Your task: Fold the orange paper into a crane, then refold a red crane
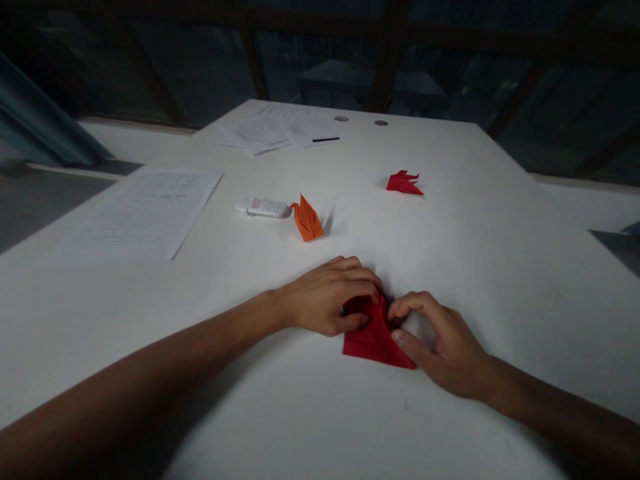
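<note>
A partly folded sheet of red origami paper (373, 340) lies on the white table, its straight lower edge toward me. My left hand (337, 297) rests over its upper left part, fingers curled across the top and thumb pressing on the paper. On the other side, my right hand (440, 340) pinches the right edge between thumb and forefinger, where the paper lifts a little. Beyond my hands stands an orange paper crane (307, 221). Farther back and to the right lies a red folded paper crane (404, 183).
A white correction-tape-like item (262, 208) with printing lies left of the orange crane. Printed sheets (150, 203) cover the left side of the table (500, 267), and more papers (260, 133) lie at the back with a dark strip (326, 139). Two round grommets (381, 123) sit near the far edge.
</note>
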`<state>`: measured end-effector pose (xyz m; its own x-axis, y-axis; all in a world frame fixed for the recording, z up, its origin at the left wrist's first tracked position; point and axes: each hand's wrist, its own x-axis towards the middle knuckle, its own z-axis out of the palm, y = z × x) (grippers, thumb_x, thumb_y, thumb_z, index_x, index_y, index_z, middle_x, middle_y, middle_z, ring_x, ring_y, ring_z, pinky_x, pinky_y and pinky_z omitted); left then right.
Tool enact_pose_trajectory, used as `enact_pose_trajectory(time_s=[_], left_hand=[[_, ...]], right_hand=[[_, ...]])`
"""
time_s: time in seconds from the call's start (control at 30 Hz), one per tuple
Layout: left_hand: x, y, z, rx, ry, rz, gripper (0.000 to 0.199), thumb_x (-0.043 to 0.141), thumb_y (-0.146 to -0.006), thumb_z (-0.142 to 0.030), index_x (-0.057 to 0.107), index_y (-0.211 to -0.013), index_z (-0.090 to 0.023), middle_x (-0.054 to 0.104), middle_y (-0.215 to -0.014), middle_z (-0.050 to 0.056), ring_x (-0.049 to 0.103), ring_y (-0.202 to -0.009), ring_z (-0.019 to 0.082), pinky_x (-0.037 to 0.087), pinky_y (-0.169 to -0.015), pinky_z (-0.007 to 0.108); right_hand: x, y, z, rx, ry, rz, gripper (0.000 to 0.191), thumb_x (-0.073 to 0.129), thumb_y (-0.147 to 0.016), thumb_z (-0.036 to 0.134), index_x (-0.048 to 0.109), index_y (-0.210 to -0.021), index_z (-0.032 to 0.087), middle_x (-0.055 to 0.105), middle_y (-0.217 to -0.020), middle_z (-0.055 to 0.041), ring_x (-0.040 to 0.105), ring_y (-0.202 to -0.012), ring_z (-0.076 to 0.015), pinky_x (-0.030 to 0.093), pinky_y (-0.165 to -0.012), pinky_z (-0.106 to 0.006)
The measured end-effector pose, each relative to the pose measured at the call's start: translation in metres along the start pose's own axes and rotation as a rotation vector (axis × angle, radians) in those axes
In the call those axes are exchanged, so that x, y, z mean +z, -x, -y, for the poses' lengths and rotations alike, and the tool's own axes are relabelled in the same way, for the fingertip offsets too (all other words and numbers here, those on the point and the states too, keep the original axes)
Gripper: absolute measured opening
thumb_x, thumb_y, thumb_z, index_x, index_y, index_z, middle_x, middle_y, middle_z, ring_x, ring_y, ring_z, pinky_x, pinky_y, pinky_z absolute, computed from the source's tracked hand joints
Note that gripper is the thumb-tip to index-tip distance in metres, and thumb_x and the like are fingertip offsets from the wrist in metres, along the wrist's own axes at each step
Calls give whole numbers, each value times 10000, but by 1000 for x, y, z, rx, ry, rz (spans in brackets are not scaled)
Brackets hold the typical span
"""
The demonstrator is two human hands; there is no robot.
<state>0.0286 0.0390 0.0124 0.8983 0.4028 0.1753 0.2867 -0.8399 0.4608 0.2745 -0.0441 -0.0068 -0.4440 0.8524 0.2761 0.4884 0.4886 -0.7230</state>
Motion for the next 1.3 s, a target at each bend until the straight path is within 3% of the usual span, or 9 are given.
enact_pose_trajectory(time_s=[0.2, 0.3, 0.4, 0.53, 0.67, 0.83, 1.0, 1.17, 1.3], left_hand=[[1, 0, 1, 12, 30, -29, 283, 709, -886, -357, 681, -1130, -215, 672, -1268, 77, 590, -1092, 250, 426, -1017, 399], [1, -1, 2, 9, 49, -36, 350, 668, -917, -505, 683, -1108, -212, 685, -1227, 90, 599, -1067, 253, 433, -994, 401], [2, -1, 3, -11, 30, -33, 341, 660, -925, -486, 665, -1118, -205, 692, -1198, 95, 599, -1064, 262, 435, -993, 407], [5, 0, 4, -64, 6, -39, 398, 704, -886, -403, 614, -1209, -188, 689, -1149, 104, 599, -1054, 273, 463, -959, 404], [6, 0, 5, -77, 23, -72, 580, 723, -867, -398, 528, -1365, -175, 680, -1185, 120, 605, -1051, 275, 475, -957, 407], [-2, -6, -2, -109, 76, -49, 259, 613, -965, -359, 655, -1160, -193, 697, -1045, 71, 643, -979, 219, 486, -912, 336], [-8, -10, -13, -193, 59, -27, 246, 633, -950, -302, 652, -1180, -215, 662, -1134, 56, 659, -930, 182, 501, -844, 286], [-3, -10, -11, -154, 20, 6, 91, 612, -960, -249, 665, -927, -184, 647, -847, 15, 620, -833, 168, 471, -780, 277], [-4, -8, -1, -169, 104, -16, 57, 638, -929, -201, 683, -917, -168, 638, -855, 21, 607, -807, 155, 467, -742, 260]], right_hand=[[1, -5, 2, -124, 141, 34, 132, 581, -955, 136, 586, -1039, 237, 682, -993, -42, 622, -956, -213, 498, -894, -410], [3, -5, 2, -139, 253, 9, 145, 678, -924, 239, 589, -1037, 224, 690, -1023, -59, 620, -961, -240, 476, -897, -450], [5, -4, 0, -131, 348, -30, 245, 726, -886, 326, 571, -1037, 211, 688, -993, -73, 618, -913, -261, 474, -852, -464], [7, -4, -3, -5, 432, -106, 216, 674, -867, 224, 568, -1054, 216, 675, -909, -64, 606, -847, -263, 481, -803, -454], [7, -5, -5, 214, 279, -171, 284, 640, -870, 189, 559, -1136, 248, 617, -730, 27, 594, -703, -208, 501, -771, -406], [7, -3, -6, 285, 129, -181, 331, 677, -875, 239, 562, -1184, 276, 688, -850, 6, 675, -854, -226, 537, -798, -387], [9, -2, -6, 223, 136, -153, 342, 672, -879, 230, 587, -1204, 292, 727, -988, -19, 702, -953, -239, 555, -861, -418], [10, -1, -5, 137, 226, -178, 397, 719, -848, 236, 587, -1221, 260, 758, -1041, -51, 711, -976, -265, 561, -880, -454], [9, 0, -5, 46, 339, -197, 352, 714, -848, 215, 598, -1179, 244, 762, -930, -38, 705, -878, -263, 526, -841, -460]])
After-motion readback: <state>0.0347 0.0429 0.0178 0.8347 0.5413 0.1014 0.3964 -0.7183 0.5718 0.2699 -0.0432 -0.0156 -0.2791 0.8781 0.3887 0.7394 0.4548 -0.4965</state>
